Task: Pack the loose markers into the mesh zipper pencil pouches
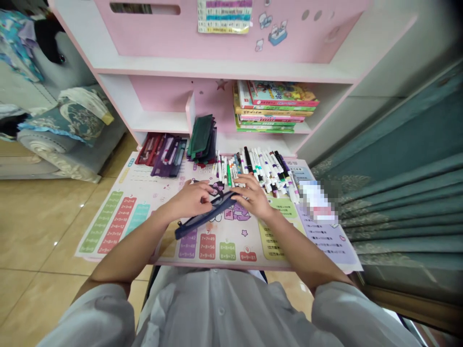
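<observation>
A dark blue zippered pencil pouch is held slantwise above the desk mat, between my two hands. My left hand is closed, with its fingers curled at the pouch's upper edge. The fingers of my right hand are bent round the far right end of the pouch. What lies inside the pouch I cannot make out. Just beyond my right hand is a pile of white-barrelled markers, with several coloured caps among them.
Purple and red mesh pouches with pens lie at the back left, beside stacked green pouches. Books are stacked on the shelf. A printed mat covers the desk. A curtain hangs at the right.
</observation>
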### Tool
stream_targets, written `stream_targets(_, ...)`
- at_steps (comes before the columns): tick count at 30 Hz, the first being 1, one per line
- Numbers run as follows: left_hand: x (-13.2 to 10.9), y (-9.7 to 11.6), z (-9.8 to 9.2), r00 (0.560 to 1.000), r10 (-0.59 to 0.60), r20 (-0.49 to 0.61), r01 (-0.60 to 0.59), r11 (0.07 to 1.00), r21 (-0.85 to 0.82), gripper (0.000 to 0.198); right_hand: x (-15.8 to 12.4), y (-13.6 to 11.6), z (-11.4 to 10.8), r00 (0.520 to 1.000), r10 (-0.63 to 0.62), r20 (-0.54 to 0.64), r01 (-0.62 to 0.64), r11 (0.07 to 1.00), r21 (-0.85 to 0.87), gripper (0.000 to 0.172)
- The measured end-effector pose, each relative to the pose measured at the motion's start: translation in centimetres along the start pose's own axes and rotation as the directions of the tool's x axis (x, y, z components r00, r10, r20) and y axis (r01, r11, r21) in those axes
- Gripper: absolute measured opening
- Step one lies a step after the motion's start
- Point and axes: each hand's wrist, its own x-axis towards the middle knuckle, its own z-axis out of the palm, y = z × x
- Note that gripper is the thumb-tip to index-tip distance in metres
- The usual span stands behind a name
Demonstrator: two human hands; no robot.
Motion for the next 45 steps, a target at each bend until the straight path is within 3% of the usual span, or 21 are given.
stream_targets(3, -0.9, 0.1, 1.5, 0.97, -0.065, -0.234, 0.057, 0.998, -0.042, 0.024, -0.1, -0.3, 0.8, 0.992, 0.061, -0.114, -0.065, 0.997, -0.032, 0.025)
stream_targets(6, -1.1, -0.3, 3.4, 0.871, -0.164, -0.462, 0.131, 0.986, -0.102, 0.026, -0.1, -1.3, 1.7, 0.974, 0.103, -0.204, -0.106, 0.994, -0.004, 0.018)
stream_targets(8, -0.9, -0.7, 4.6, 0.827, -0.211, -0.521, 0.161, 0.977, -0.139, 0.026, 0.1, -2.2, 2.5, 0.967, 0.154, -0.201, -0.154, 0.988, 0.016, 0.017)
stream_targets(12, -0.4, -1.2, 6.2, 0.81, -0.211, -0.547, 0.164, 0.977, -0.134, 0.024, 1.0, -3.8, 4.1, 0.956, 0.281, -0.08, -0.285, 0.957, -0.048, 0.032)
stream_targets(16, -0.1, -1.6, 6.7, 0.829, -0.213, -0.517, 0.178, 0.977, -0.118, 0.021, 1.7, -3.9, 5.6, 0.933, 0.359, -0.033, -0.361, 0.928, -0.089, 0.028)
stream_targets(21, 0.2, -1.8, 6.6, 0.884, -0.244, -0.399, 0.212, 0.969, -0.123, 0.023, 1.3, -3.5, 6.2, 0.941, 0.334, -0.048, -0.336, 0.94, -0.054, 0.02)
stream_targets(27, 0.2, -1.8, 6.0, 0.863, -0.295, -0.41, 0.221, 0.95, -0.219, 0.025, 3.0, -1.3, 4.9, 0.933, 0.315, -0.175, -0.339, 0.932, -0.131, 0.029)
stream_targets(30, 0.3, -2.1, 5.9, 0.834, -0.309, -0.457, 0.219, 0.946, -0.239, 0.026, 5.3, 0.7, 4.8, 0.899, 0.373, -0.228, -0.425, 0.869, -0.254, 0.023)
stream_targets(35, 0.5, -2.5, 6.1, 0.821, -0.305, -0.483, 0.234, 0.951, -0.203, 0.028, 7.7, 2.7, 6.5, 0.835, 0.544, -0.079, -0.524, 0.744, -0.415, 0.019)
stream_targets(40, 0.7, -2.6, 6.4, 0.804, -0.314, -0.505, 0.244, 0.949, -0.201, 0.027, 8.3, 2.0, 7.5, 0.723, 0.686, 0.077, -0.503, 0.599, -0.623, 0.043)
stream_targets(45, 0.9, -2.6, 6.8, 0.788, -0.311, -0.531, 0.228, 0.949, -0.217, 0.026, 8.6, 0.6, 7.1, 0.668, 0.736, 0.109, -0.456, 0.522, -0.721, 0.044)
